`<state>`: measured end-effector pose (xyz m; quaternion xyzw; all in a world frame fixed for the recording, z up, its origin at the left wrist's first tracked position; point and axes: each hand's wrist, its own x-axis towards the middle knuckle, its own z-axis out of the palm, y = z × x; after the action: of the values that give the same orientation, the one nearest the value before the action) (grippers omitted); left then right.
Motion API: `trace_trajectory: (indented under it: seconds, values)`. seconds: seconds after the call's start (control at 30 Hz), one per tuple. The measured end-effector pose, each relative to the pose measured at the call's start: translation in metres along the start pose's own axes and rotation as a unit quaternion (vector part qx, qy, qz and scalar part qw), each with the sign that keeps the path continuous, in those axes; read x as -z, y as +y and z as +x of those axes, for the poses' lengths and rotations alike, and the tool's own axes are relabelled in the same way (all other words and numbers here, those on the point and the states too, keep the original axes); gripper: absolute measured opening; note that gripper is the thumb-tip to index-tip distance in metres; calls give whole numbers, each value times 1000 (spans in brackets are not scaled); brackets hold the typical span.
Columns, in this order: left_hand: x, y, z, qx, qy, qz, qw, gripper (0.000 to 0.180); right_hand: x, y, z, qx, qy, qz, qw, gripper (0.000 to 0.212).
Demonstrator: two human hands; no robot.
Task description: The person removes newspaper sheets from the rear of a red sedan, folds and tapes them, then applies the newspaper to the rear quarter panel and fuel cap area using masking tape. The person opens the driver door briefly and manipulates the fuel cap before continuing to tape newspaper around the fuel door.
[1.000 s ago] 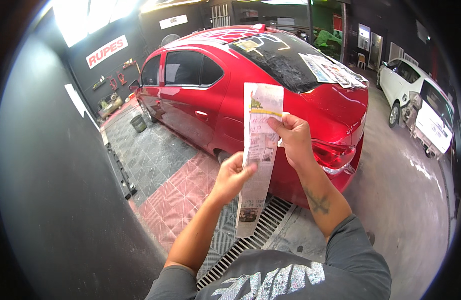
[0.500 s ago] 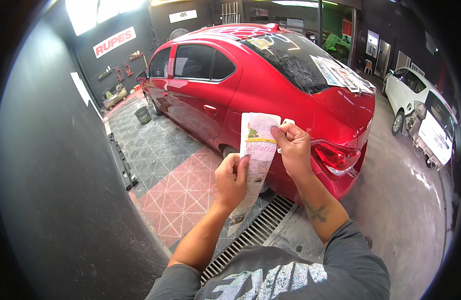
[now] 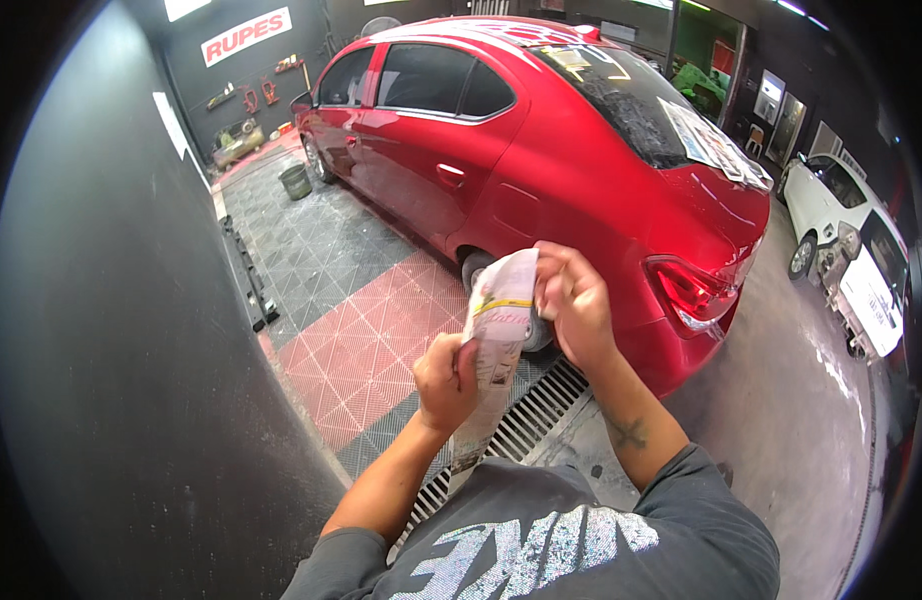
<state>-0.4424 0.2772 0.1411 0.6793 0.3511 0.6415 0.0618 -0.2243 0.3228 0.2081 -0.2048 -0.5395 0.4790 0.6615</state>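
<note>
Between my hands is a folded strip of newspaper, its long end hanging down toward my shirt. My left hand grips its left edge with the thumb over the front. Up at its top right corner, my right hand pinches the paper with curled fingers. Beyond it stands a red sedan, its rear wheel partly hidden behind the paper and my right hand. More newspaper sheets lie across the sedan's rear window and trunk lid.
A dark wall runs along my left. On the tiled floor a dark bucket stands near the front wheel. A metal drain grate crosses below my hands. To the right is a white car with its rear end partly stripped.
The newspaper's top has bent over and its hanging end has moved toward my body. Both hands sit slightly lower and further left in view. My head view has shifted.
</note>
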Motion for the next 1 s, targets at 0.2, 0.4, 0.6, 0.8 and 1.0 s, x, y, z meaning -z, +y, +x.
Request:
trace_trajectory:
  seconds: [0.2,0.4,0.6,0.8,1.0]
  values:
    - [78,-10,-32,-36,38,94,994,8,-37,82,-94,-187,-121,-113,968,18]
    - [131,-22,-42,-20,76,176,981,14,-101,82,-76,-196,-208,-109,952,33]
    - [162,-57,-44,-50,116,267,955,17,-136,137,-64,-144,-210,-123,959,6]
    - [170,-129,-11,-55,131,297,944,14,-149,200,-9,-121,-217,-117,962,7]
    - [141,-234,76,-1,96,249,964,21,-134,286,75,-214,-166,-25,962,7]
